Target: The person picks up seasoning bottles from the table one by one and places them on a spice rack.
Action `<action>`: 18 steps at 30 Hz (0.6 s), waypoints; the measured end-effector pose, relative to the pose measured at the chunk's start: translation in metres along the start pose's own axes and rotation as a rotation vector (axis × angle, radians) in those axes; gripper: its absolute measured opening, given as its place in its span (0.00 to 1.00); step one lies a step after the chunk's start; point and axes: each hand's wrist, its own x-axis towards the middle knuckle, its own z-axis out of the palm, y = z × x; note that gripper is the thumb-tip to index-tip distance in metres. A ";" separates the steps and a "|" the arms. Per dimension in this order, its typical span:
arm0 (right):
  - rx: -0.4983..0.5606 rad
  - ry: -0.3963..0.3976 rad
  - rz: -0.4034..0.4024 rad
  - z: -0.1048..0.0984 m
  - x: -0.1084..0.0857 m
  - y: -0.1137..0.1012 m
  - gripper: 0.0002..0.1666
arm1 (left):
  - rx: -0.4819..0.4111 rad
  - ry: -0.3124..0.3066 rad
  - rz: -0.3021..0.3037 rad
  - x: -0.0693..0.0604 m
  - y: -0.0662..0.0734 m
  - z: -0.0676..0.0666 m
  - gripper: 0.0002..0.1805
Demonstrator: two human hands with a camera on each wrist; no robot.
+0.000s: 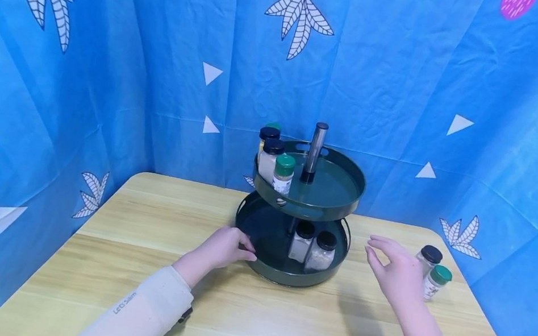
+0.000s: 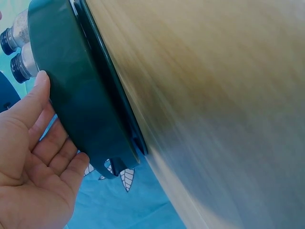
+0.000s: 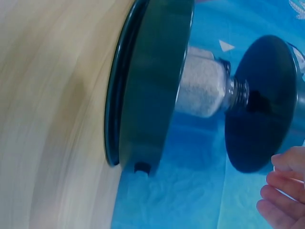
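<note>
A dark green two-tier round tray stand (image 1: 279,277) with a metal post stands on the table. My left hand (image 1: 223,250) is at the left front rim of its lower tray; in the left wrist view the thumb (image 2: 35,98) lies against the rim and the other fingers bend at its edge. Two black-lidded spice jars, a nearer jar (image 1: 321,253) and a jar (image 1: 301,242) beside it, stand in the lower tray. My right hand (image 1: 398,275) hovers right of the stand, fingers loosely bent, with nothing in it.
The upper tray carries several jars at its left, including a green-lidded jar (image 1: 283,174) and a black-lidded jar (image 1: 268,159). On the table (image 1: 136,230) right of my right hand stand another black-lidded jar (image 1: 429,258) and green-lidded jar (image 1: 435,282). Blue curtains (image 1: 389,81) surround the table.
</note>
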 end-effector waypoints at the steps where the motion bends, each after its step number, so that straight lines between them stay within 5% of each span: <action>1: -0.005 0.003 0.008 -0.002 0.000 0.001 0.13 | 0.000 0.000 -0.001 0.000 0.000 0.000 0.06; 18: -0.068 0.058 0.140 -0.031 -0.014 0.023 0.15 | 0.002 0.008 0.012 0.000 0.001 -0.001 0.06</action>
